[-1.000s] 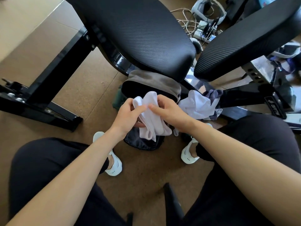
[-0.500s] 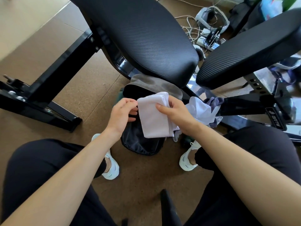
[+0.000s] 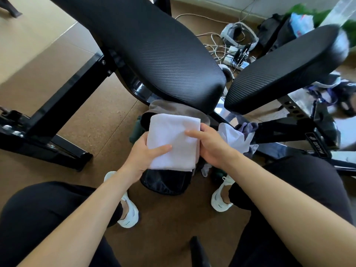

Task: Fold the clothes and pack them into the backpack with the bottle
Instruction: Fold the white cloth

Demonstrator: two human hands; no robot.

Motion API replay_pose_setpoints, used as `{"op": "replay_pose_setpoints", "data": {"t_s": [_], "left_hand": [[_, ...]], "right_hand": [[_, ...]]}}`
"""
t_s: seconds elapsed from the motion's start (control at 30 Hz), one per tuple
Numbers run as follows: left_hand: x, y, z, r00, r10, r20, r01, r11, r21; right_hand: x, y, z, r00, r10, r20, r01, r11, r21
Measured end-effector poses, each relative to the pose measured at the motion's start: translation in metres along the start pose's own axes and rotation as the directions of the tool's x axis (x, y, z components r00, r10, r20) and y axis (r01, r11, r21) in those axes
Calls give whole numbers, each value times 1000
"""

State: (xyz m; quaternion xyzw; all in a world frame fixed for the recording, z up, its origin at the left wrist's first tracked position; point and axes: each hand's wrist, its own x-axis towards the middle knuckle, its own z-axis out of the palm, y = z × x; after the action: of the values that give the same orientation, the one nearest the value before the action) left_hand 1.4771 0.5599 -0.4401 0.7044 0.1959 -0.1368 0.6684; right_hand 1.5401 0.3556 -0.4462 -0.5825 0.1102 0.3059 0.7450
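Note:
A folded white cloth point(image 3: 173, 137) is held flat above the dark backpack point(image 3: 165, 182) that stands on the floor between my feet. My left hand point(image 3: 146, 153) grips the cloth's lower left edge, thumb on top. My right hand point(image 3: 212, 145) holds its right edge, thumb across the top. Behind the cloth a grey garment point(image 3: 173, 108) lies over the backpack's far rim. To the right lies a loose white garment point(image 3: 233, 137) with a purple-grey one point(image 3: 248, 128) beside it. A dark green object point(image 3: 135, 130), perhaps the bottle, shows left of the backpack.
Two black padded bench cushions point(image 3: 154, 45) point(image 3: 285, 68) on a black metal frame point(image 3: 57, 105) overhang the backpack. Cables, a power strip and a headset point(image 3: 237, 45) lie on the floor behind. My white shoes point(image 3: 129, 214) point(image 3: 221, 197) flank the backpack on the brown floor.
The white cloth went from a bunched strip to a neat flat rectangle. My left hand has taken hold of its lower left edge, and the view has tilted up a little.

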Motion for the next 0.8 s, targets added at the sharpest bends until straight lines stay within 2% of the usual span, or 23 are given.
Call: {"op": "replay_pose_setpoints", "data": {"t_s": [0.13, 0.27, 0.37, 0.43, 0.5, 0.63, 0.7, 0.8], "left_hand": [[5, -2, -1, 994, 96, -55, -80, 968, 239], [8, -4, 2, 981, 187, -46, -146, 877, 457], [9, -5, 1, 967, 255, -9, -202, 788, 582], [7, -4, 2, 950, 313, 6, -236, 702, 672], [4, -4, 7, 915, 403, 6, -256, 569, 781], [-6, -6, 24, 782, 615, 105, -374, 327, 868], [-8, -7, 33, 742, 650, 167, -408, 238, 881], [-8, -9, 45, 726, 638, 258, -439, 142, 887]], "right_hand": [[-4, -1, -1, 997, 60, -53, -63, 997, -43], [-7, -1, -1, 977, 104, -185, -126, 986, -112], [-9, -2, -4, 970, 116, -213, -156, 971, -183], [-12, -1, -4, 969, 131, -208, -173, 964, -202], [-13, 2, -2, 962, 154, -224, -196, 964, -179], [-14, 3, -1, 945, 218, -244, -231, 973, -26], [-15, 2, 0, 947, 238, -215, -234, 971, 44], [-16, -2, -2, 960, 223, -169, -204, 971, 126]]}}
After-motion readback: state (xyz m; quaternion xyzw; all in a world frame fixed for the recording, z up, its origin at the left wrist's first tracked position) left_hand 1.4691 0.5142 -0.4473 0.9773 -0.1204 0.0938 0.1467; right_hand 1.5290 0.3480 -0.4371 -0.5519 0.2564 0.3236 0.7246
